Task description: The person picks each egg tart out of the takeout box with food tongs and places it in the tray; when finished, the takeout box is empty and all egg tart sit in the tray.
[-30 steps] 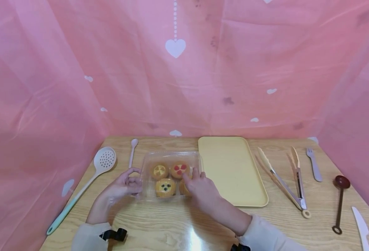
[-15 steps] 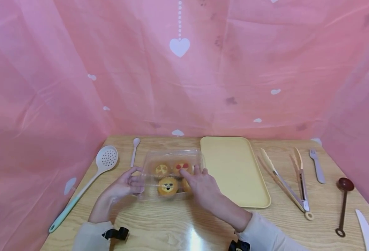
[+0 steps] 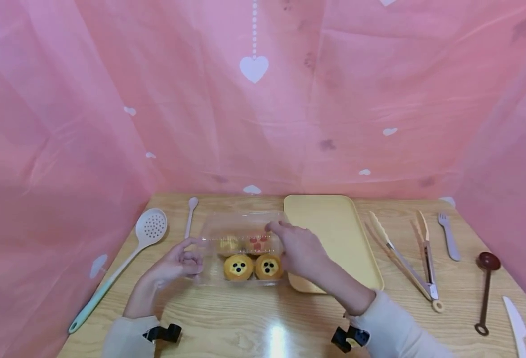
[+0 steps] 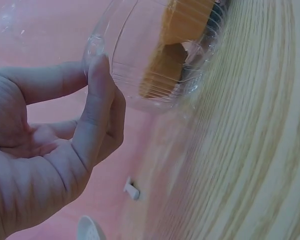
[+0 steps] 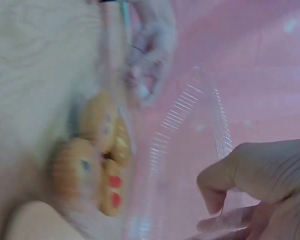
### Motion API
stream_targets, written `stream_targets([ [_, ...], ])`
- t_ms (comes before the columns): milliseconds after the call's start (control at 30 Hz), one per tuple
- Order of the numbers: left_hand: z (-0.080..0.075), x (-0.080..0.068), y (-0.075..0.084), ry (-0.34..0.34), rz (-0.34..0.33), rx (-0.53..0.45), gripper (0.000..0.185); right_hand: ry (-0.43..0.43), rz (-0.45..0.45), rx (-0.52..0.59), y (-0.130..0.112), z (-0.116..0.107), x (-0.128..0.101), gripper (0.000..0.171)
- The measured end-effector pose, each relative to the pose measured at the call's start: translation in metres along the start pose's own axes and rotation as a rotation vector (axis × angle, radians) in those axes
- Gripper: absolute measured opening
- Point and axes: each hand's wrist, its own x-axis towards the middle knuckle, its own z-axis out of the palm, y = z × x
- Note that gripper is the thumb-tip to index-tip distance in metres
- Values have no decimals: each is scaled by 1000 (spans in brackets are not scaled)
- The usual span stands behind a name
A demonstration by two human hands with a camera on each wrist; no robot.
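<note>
A clear plastic clamshell box (image 3: pixel 213 276) stands on the table with several round tarts in it. The two front tarts (image 3: pixel 238 267) carry dark dots; behind them, under the tilted lid (image 3: pixel 240 219), are one with yellow pieces (image 3: pixel 228 244) and one with red pieces (image 3: pixel 259 243). My left hand (image 3: pixel 180 263) pinches the box's left edge between thumb and fingers, as the left wrist view shows. At the right side my right hand (image 3: pixel 305 248) holds the raised lid's edge (image 5: pixel 225 125) between thumb and fingers. Part of that grip is blurred in the right wrist view.
Right of the box lies a yellow tray (image 3: pixel 330 238). Further right are tongs (image 3: pixel 406 268), a fork (image 3: pixel 449 237), a brown ladle (image 3: pixel 485 288) and a white knife (image 3: pixel 515 323). A slotted spoon (image 3: pixel 148 228) and a small spoon (image 3: pixel 191 214) lie left. Pink cloth (image 3: pixel 263 124) surrounds the table.
My right hand has moved up and back from the box's front right corner, and the lid's front edge has risen, uncovering the front tarts. My left hand has stayed at the left edge.
</note>
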Motion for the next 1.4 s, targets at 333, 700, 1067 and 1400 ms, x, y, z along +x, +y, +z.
stream_targets([
  [333,-2,0,-2,-70,20,-59,52,154,54,184,28,-43,37,80],
  [700,1,4,-2,-90,9,-67,49,147,210,190,76,-59,16,78],
  [1067,2,4,0,-73,-1,-72,52,202,343,15,144,-78,-73,79],
  [1400,0,5,-1,-76,4,-72,46,163,561,-107,217,-52,-147,102],
])
